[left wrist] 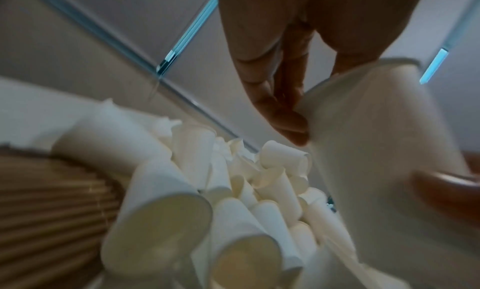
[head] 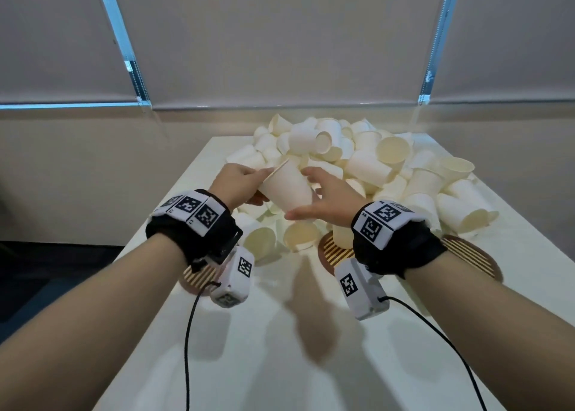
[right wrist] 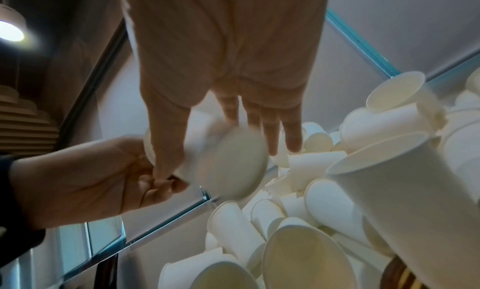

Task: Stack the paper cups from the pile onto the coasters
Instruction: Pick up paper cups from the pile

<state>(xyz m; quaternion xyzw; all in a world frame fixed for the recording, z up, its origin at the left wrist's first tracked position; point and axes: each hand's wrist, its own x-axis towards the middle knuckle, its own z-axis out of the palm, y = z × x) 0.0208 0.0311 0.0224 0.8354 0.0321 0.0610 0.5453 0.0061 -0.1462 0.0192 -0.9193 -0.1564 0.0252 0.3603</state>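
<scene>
Both hands hold one white paper cup (head: 286,189) tilted in the air above the near edge of the pile (head: 342,158). My left hand (head: 249,177) pinches its rim, and the fingers (left wrist: 280,112) show against the cup wall (left wrist: 376,133). My right hand (head: 320,199) grips the base end (right wrist: 233,162), thumb on one side and fingers on the other. Three slatted wooden coasters lie near me: the left coaster (head: 199,278), the middle coaster (head: 331,252) with an upright cup (head: 342,236) on it, and the right coaster (head: 473,255).
Loose cups cover the far half of the white table (head: 280,348) and spill toward the coasters; two lie mouth-forward (head: 298,236) between the left and middle coasters. Wrist camera cables trail over the near tabletop. A wall with blinds stands behind the table.
</scene>
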